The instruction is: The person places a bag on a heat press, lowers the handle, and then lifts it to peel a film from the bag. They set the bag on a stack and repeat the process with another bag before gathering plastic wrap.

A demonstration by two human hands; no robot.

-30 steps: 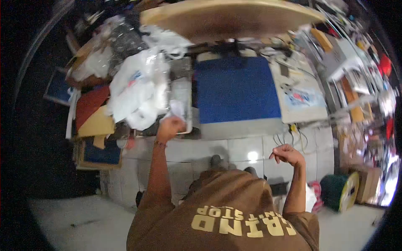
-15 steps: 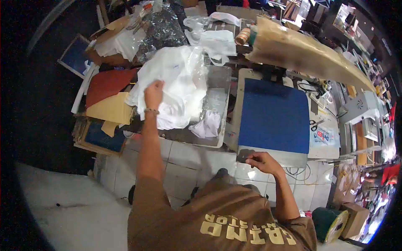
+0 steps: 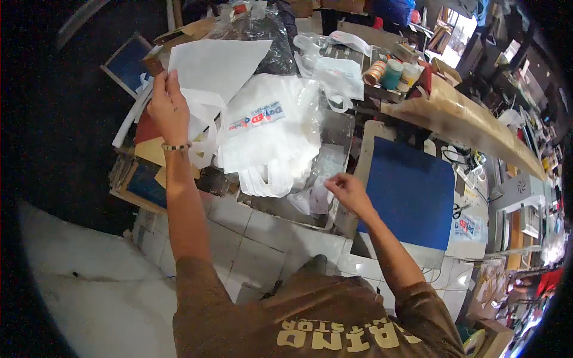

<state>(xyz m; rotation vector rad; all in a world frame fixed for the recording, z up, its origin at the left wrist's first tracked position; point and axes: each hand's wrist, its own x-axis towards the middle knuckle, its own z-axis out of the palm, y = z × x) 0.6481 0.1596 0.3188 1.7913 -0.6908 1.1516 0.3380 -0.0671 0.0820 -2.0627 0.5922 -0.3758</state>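
My left hand [image 3: 167, 104] is closed on a blank white fabric bag [image 3: 218, 65], raised at the left with its handle loops hanging below. Beside it lies a pile of white bags [image 3: 262, 140], the top one printed in blue and red, with several handles drooping over the near edge. My right hand [image 3: 349, 192] has its fingers pinched together by a crumpled white piece [image 3: 311, 198] at the worktable's near corner. Whether the fingertips grip anything there is hidden.
Right of the pile is a board with a dark blue pad [image 3: 412, 194]. Scissors [image 3: 458, 210] and a printed bag [image 3: 467, 228] lie beyond it. A long tape-covered board [image 3: 477, 119] juts out above. Jars [image 3: 392, 74] and another white bag [image 3: 339, 76] sit at the back.
My left hand has lifted a white bag up and left from the pile, uncovering a printed one. My right hand has moved up and left to the crumpled white piece. The view has shifted.
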